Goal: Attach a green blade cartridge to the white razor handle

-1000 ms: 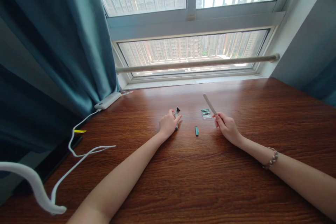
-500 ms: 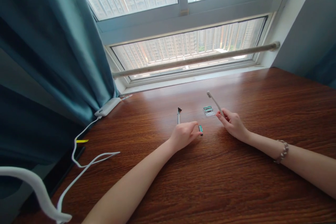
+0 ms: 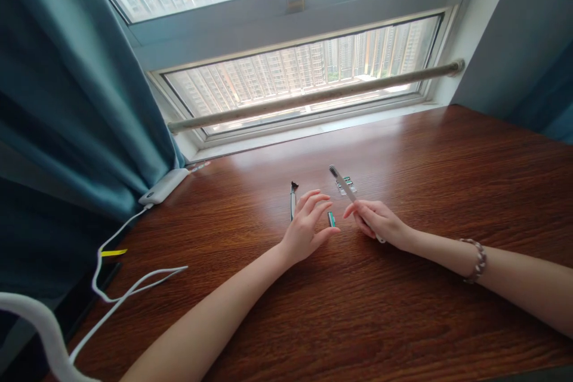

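Observation:
My right hand [image 3: 378,224] is closed around the handle of a pale toothbrush [image 3: 347,187], its bristled head tilted up and away to the left. Opposite it, my left hand [image 3: 308,228] is open, thumb and fingers spread apart. In the gap between that thumb and the fingers, a small green-and-black razor cartridge [image 3: 331,219] lies on the table. Just beyond the left hand rests a razor [image 3: 293,200] with a dark head, its lower handle partly hidden by the hand. Behind the toothbrush is a clear pack of green razor cartridges [image 3: 348,182], partly covered by the brush.
The brown wooden table [image 3: 403,310] runs up to a barred window. A white power strip [image 3: 165,186] sits at the left edge, its white cable [image 3: 129,291] looping over the table. A yellow strip [image 3: 114,253] and blue curtain [image 3: 89,71] are also on the left.
My left hand's fingers have spread apart around the cartridge. My right hand has moved left with the toothbrush, which now crosses in front of the clear pack. The camera view has shifted slightly.

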Motion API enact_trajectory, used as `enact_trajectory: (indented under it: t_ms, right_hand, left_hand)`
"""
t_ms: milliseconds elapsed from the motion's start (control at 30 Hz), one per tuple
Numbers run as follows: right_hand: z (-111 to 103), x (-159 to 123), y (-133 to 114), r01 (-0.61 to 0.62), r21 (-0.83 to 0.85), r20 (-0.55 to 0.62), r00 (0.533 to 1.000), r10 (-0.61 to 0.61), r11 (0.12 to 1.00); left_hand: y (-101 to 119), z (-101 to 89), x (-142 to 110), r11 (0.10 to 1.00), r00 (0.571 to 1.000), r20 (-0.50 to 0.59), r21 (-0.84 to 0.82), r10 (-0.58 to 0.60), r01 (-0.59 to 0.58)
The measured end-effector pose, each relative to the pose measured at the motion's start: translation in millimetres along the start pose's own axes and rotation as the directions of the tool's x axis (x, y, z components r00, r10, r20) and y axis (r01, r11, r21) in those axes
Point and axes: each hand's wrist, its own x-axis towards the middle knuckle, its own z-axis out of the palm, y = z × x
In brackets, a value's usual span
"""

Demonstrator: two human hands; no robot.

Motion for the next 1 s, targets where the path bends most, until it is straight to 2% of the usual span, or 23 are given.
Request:
enact_trajectory:
  t_ms: [100, 200, 267, 367, 467, 633, 733, 833, 933, 1000]
  right_hand:
    - [16.5, -9.0, -5.0, -0.023, 0.044, 0.166, 0.986, 0.016, 0.999]
    - [24.1, -14.9, -10.9, 0.008, -0.021, 0.276, 0.961, -0.002, 1.0]
    - [22.4, -14.1, -13.7, 0.087, -0.079, 0.263, 0.963, -0.063, 0.993]
    - [15.1, -6.1, -13.5, 0.206, -0.283, 0.133, 0.976, -0.175, 0.937]
    - [10.2, 4.4, -7.5, 0.188, -0.483, 0.053, 0.981, -0.185, 0.855]
    - [10.5, 16.6, 3.6, 0.091, -0.613, 0.016, 0.995, -0.102, 0.785]
    - [11.9, 22.0, 6.0, 0.062, -0.611, 0.009, 0.997, -0.071, 0.789]
    - [14.0, 25.9, 5.3, 0.055, -0.585, -0.003, 0.998, -0.07, 0.809]
    - [16.3, 26.2, -0.4, 0.087, -0.494, -0.063, 0.989, -0.135, 0.865]
    - [17.3, 23.9, -7.7, 0.152, -0.42, -0.086, 0.975, -0.206, 0.895]
  left_hand:
    - [15.5, 5.5, -0.5, 0.944, 0.995, 0.023, -0.315, -0.097, 0.1]
    - [28.1, 7.2, 0.3, 0.797, 0.984, 0.075, -0.578, -0.163, 0.177]
    - [32.4, 4.3, 2.4, 0.66, 0.962, 0.037, -0.721, -0.269, 0.212]
    - [31.7, -3.2, 7.3, 0.423, 0.882, -0.006, -0.879, -0.471, 0.22]
    - [25.7, -7.3, 11.2, 0.285, 0.825, 0.032, -0.93, -0.564, 0.231]
    - [18.2, -2.6, 8.8, 0.253, 0.793, 0.151, -0.898, -0.591, 0.359]
    - [17.3, 0.4, 5.3, 0.248, 0.778, 0.201, -0.875, -0.595, 0.416]
    - [16.2, 2.2, 2.8, 0.216, 0.741, 0.24, -0.86, -0.627, 0.462]
    - [15.7, 2.6, 0.9, 0.126, 0.69, 0.318, -0.85, -0.65, 0.511]
    - [17.6, 1.4, 0.1, 0.044, 0.685, 0.402, -0.844, -0.607, 0.534]
